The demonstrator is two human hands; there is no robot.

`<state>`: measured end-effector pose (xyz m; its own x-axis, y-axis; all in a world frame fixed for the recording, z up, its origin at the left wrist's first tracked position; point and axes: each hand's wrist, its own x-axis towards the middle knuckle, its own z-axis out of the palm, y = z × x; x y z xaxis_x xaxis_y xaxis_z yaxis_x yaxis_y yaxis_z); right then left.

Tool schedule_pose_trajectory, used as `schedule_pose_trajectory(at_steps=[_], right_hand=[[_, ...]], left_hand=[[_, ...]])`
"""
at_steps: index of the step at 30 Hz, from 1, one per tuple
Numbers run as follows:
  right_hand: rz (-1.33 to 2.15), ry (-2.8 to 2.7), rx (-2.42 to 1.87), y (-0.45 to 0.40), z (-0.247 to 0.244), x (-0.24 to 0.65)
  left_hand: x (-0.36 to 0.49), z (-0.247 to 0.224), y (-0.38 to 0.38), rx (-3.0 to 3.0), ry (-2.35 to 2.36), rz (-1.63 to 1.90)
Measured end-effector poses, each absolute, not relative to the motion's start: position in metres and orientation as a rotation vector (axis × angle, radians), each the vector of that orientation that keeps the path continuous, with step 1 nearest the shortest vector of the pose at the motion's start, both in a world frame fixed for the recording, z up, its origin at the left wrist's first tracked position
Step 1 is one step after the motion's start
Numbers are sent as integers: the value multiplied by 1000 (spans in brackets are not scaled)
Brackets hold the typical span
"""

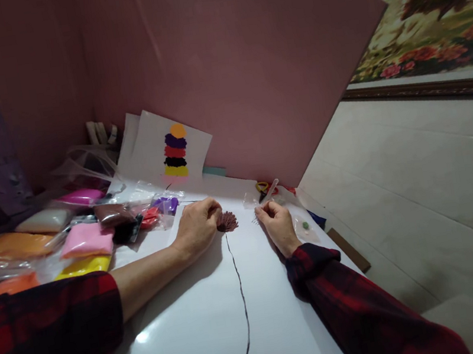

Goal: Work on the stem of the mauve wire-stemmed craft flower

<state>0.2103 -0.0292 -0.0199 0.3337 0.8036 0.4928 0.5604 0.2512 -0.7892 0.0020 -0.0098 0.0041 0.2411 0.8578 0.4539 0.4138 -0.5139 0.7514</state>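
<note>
A brown, ragged-edged clay piece [228,221] lies on the white sheet [280,313], at the top of a thin dark wavy line [243,295] that runs down the sheet. My left hand [199,225] is closed at the left edge of the brown piece, its fingertips touching it; what they pinch is too small to make out. To the right, my right hand [277,224] is closed in a pinch beside some fine thin pale strands [255,218]. Whether its fingers hold the strands is unclear. A gap of sheet separates the two hands.
Bags of coloured clay, pink [87,241], orange [16,246] and yellow [83,266] among them, crowd the left. A paper with coloured blobs [175,151] leans on the pink wall. Yellow-handled scissors [261,188] and a small green lump [306,226] lie near my right hand.
</note>
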Motion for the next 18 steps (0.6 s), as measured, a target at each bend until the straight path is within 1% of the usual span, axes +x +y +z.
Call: schedule_pose_trajectory(at_steps=[11,18], right_hand=[[285,-1334,-1415,-28,-21,211],[301,-1346,-1411,-27,-23,212]], left_hand=[[1,6,-11,2043,1175,1200],[2,8,-10,2044,1189,1129]])
